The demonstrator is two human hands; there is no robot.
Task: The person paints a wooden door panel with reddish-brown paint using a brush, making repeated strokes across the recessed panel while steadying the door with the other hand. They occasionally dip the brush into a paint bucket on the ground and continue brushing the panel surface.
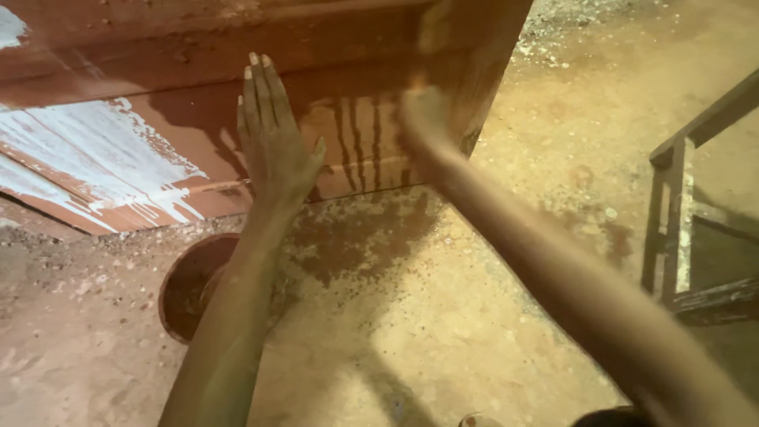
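- The reddish-brown wooden panel (198, 119) I'm touching stands on edge on the sandy ground, its face towards me
- Its surface looks wet, with dark drip streaks running down near the right end, between my two hands
- White patches smear the left part of the face
- A ridge runs along the lower edge, and the right end is a thick, paler corner

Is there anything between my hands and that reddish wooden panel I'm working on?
Nothing visible. The left hand lies flat, fingers spread, directly on the reddish wooden panel. The right hand is blurred but also at the panel's surface near its right edge, beside the dark wet streaks; whether it holds anything cannot be told.
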